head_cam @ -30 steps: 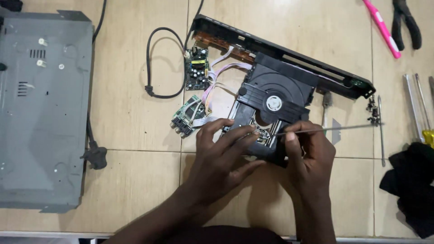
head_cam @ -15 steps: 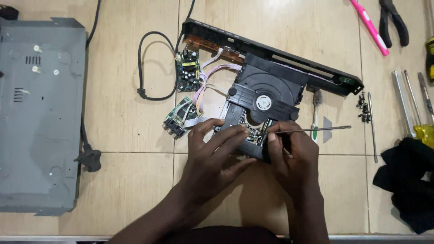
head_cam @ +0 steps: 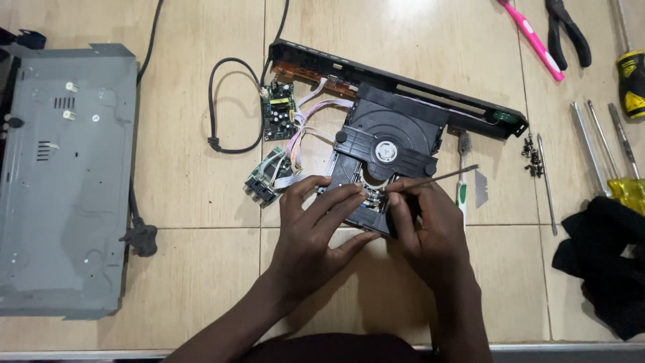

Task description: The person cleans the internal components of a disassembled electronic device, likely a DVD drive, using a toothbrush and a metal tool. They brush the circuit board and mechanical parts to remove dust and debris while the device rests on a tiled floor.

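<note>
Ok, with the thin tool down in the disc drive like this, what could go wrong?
The thin tool in the right hand could slip and scratch parts inside the disc drive. The left hand alone steadies the drive, so it might shift. The ribbon cables to the small circuit boards lie close by and could get tugged. The loose screws could scatter if bumped.
</note>
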